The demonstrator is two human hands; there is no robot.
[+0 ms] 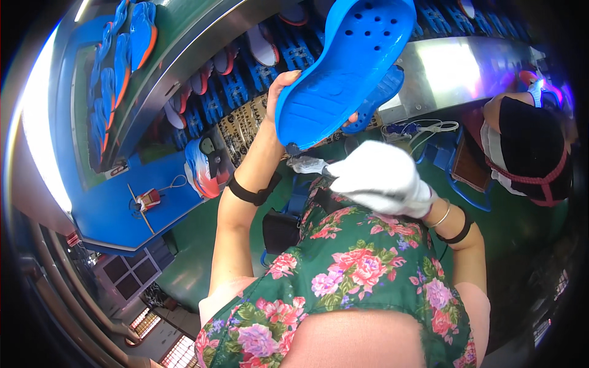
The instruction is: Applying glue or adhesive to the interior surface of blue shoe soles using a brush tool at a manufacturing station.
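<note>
My bare left hand [281,92] is wrapped round a glossy blue shoe sole [334,80], which has small holes at its forefoot and is held up with its hollow side toward me. A second blue sole [385,92] with holes shows partly behind it, and a fingertip appears close by. My right hand [380,178] wears a white glove and is closed round a brush-like tool [310,164], its handle wrapped in clear plastic. The tool's dark tip meets the heel end of the front sole. Most of the handle is hidden by the glove.
A curved conveyor with a metal rim [448,67] carries rows of blue holders and shoe parts. Blue-and-orange soles [142,34] stand at upper left. The blue table [116,214] holds a small red object [148,199] and, nearby, a colourful shoe [201,165]. Another person [531,135] sits at right.
</note>
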